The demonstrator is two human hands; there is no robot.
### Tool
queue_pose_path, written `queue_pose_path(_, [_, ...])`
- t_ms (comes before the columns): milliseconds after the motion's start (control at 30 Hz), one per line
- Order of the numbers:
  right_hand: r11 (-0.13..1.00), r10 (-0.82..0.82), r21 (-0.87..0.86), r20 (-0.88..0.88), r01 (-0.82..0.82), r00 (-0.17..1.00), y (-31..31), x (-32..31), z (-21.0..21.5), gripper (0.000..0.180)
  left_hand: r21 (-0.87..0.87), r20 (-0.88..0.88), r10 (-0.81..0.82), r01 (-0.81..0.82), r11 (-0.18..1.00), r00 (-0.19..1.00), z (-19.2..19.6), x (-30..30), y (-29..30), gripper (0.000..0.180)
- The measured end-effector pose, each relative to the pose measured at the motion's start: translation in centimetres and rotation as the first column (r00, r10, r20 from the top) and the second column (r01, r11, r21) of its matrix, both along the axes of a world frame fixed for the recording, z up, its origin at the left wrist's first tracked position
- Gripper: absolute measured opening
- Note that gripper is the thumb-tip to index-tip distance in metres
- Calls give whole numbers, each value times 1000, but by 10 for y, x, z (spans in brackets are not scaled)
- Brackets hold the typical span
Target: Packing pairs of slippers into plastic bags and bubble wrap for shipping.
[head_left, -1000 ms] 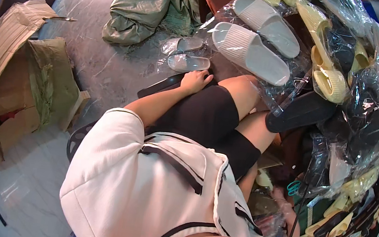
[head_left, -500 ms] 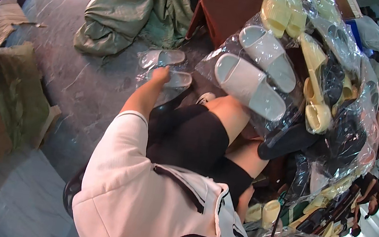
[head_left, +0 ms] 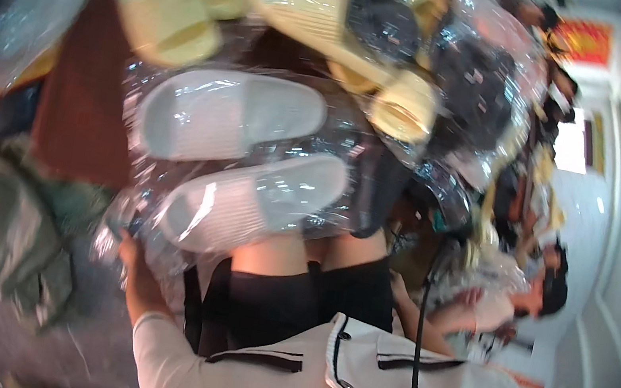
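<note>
Left hand (head_left: 131,254): I grab the clear bag (head_left: 158,247) of white slippers (head_left: 246,196).
Right hand: hidden, I cannot tell.
Danger: slippery bag might slide off my knees.

Grey floor (head_left: 7,341) bears a crumpled green cloth (head_left: 21,247).

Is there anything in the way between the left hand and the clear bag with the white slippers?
Nothing visible is. The left hand already reaches the lower edge of the clear bag of white slippers, with no other thing between them. The picture is blurred, so the fingers' grip cannot be told.
</note>
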State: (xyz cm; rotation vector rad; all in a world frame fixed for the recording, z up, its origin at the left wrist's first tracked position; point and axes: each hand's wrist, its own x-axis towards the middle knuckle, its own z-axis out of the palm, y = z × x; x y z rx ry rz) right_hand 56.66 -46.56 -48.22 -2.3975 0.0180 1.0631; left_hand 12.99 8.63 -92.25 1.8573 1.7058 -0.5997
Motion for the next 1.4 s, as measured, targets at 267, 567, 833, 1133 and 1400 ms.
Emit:
queue_pose_path(267, [929,-369,-5,-92,370,925,-13,-9,-6,27,54,-39,-26,28,998,999,-1,-2,-14,66])
queue_pose_path(567, [831,-506,242,-48,501,861,-74,-10,-68,25,33,-59,111,-109,993,992,137,-27,-40,86])
queue_pose_path(833, [846,-355,430,12,316,935,-47,-21,-65,26,224,-209,169,-122,967,963,291,-106,35,81])
queue_pose_path(1133, [973,-77,228,495,-44,865,-50,-36,-37,30,549,247,-8,-133,825,969,528,-28,93,54])
queue_pose_path(1400, [901,-199,428,554,-72,808,-50,-8,37,18,878,241,-576,77,472,781,759,168,31,49])
